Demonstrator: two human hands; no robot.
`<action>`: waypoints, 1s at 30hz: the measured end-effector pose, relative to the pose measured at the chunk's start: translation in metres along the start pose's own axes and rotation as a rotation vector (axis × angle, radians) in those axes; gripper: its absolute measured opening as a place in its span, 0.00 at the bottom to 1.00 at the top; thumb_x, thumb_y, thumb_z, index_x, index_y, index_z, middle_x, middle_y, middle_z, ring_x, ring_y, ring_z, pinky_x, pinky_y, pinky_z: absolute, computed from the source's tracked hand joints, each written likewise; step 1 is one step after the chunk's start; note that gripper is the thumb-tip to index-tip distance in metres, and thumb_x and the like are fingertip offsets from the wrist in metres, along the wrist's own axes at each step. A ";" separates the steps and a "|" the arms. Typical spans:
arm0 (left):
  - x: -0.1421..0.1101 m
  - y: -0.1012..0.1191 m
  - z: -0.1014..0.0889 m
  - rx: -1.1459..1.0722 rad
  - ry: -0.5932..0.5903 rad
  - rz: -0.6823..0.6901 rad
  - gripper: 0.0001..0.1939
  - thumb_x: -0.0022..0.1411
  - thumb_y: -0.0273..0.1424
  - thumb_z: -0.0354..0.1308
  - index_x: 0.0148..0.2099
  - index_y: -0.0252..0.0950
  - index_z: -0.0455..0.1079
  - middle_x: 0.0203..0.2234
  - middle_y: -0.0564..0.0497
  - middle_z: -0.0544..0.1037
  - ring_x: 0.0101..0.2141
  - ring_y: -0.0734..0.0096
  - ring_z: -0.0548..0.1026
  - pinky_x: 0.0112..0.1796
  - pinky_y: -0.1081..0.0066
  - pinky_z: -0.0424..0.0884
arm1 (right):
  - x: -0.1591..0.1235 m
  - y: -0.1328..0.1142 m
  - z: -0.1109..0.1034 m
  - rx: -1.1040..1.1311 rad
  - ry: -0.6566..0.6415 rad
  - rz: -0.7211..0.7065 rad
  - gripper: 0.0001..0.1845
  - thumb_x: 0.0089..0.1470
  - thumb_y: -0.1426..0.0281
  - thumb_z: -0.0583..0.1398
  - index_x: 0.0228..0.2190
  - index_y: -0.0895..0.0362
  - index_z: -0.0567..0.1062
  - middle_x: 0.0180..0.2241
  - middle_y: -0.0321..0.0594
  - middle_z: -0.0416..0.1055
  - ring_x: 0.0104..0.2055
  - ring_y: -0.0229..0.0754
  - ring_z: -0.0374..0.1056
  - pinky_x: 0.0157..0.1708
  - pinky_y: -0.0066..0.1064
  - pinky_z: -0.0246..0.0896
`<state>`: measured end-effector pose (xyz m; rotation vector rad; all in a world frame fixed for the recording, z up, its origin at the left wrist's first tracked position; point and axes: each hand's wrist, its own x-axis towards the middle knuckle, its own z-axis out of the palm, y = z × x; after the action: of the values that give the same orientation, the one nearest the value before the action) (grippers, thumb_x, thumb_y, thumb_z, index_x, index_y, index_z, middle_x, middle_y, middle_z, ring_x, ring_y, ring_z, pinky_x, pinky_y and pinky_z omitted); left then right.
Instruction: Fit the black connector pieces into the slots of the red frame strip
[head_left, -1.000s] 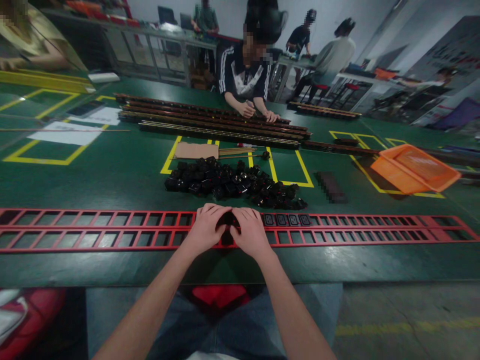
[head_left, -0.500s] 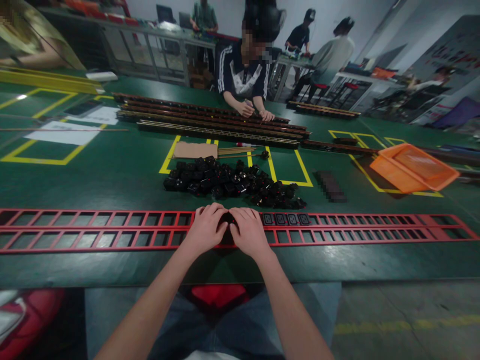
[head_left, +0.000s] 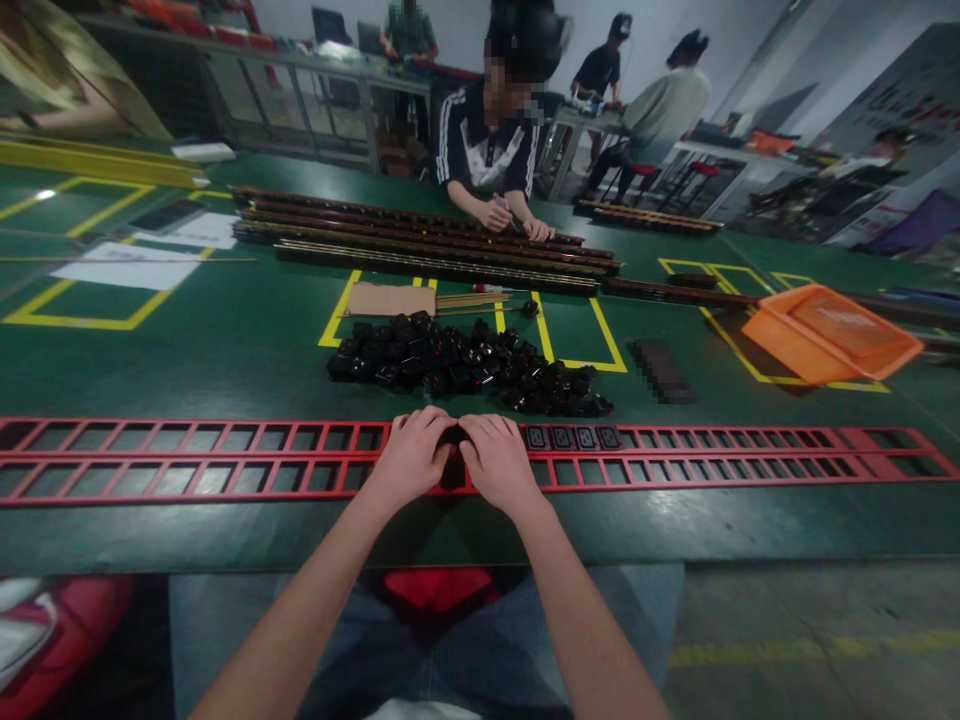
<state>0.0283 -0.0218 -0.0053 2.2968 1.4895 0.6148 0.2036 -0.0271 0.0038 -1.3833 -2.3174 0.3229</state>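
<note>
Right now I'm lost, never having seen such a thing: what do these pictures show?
No machine here: these are a person's own bare left hand and right hand, seen by a camera worn on the head, looking forward and down. Both curl over a long red frame with ladder-like slots on a green table; what they may hold is hidden. Just right of them, four black square pieces sit in the frame's far row. Beyond it lie a pile of black pieces and, to the right, an orange basket.
</note>
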 end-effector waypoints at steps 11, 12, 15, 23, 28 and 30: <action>0.003 -0.001 -0.001 -0.022 -0.027 -0.029 0.16 0.60 0.25 0.53 0.50 0.40 0.67 0.48 0.47 0.74 0.49 0.59 0.71 0.48 0.56 0.62 | 0.001 0.000 0.001 -0.020 -0.012 0.018 0.15 0.61 0.72 0.57 0.50 0.56 0.71 0.51 0.45 0.73 0.54 0.48 0.64 0.55 0.43 0.56; 0.003 -0.001 -0.001 -0.017 -0.028 -0.029 0.16 0.60 0.25 0.53 0.51 0.40 0.67 0.48 0.47 0.74 0.49 0.59 0.71 0.48 0.56 0.63 | 0.002 0.000 0.001 -0.025 -0.014 0.018 0.15 0.61 0.72 0.57 0.50 0.56 0.72 0.51 0.45 0.73 0.54 0.48 0.64 0.55 0.43 0.56; 0.002 0.001 -0.004 0.014 -0.024 -0.024 0.16 0.60 0.27 0.54 0.51 0.40 0.68 0.48 0.47 0.74 0.49 0.57 0.70 0.48 0.55 0.64 | 0.002 0.000 0.001 -0.030 -0.016 0.022 0.15 0.61 0.72 0.57 0.50 0.56 0.72 0.51 0.44 0.73 0.53 0.48 0.64 0.54 0.43 0.56; 0.009 -0.036 -0.031 0.117 0.253 -0.114 0.18 0.62 0.33 0.56 0.55 0.42 0.69 0.57 0.46 0.71 0.57 0.51 0.64 0.52 0.51 0.65 | 0.002 -0.003 0.001 -0.019 0.013 0.029 0.15 0.61 0.71 0.57 0.50 0.55 0.73 0.50 0.44 0.74 0.53 0.48 0.65 0.55 0.43 0.56; 0.016 -0.067 -0.040 0.221 0.146 -0.124 0.26 0.61 0.26 0.52 0.62 0.41 0.63 0.62 0.44 0.67 0.58 0.47 0.63 0.52 0.47 0.65 | 0.001 -0.004 0.000 -0.013 0.019 0.026 0.16 0.62 0.70 0.57 0.51 0.55 0.72 0.51 0.45 0.73 0.54 0.48 0.65 0.56 0.44 0.55; 0.017 -0.071 -0.039 0.240 0.135 -0.102 0.23 0.60 0.26 0.53 0.58 0.40 0.67 0.58 0.44 0.69 0.56 0.48 0.65 0.52 0.49 0.66 | 0.000 -0.004 0.001 -0.014 0.017 0.028 0.16 0.62 0.70 0.56 0.50 0.55 0.72 0.51 0.44 0.73 0.54 0.48 0.65 0.56 0.44 0.55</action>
<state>-0.0413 0.0236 -0.0047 2.3748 1.8208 0.6023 0.2003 -0.0285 0.0047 -1.4201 -2.2924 0.3026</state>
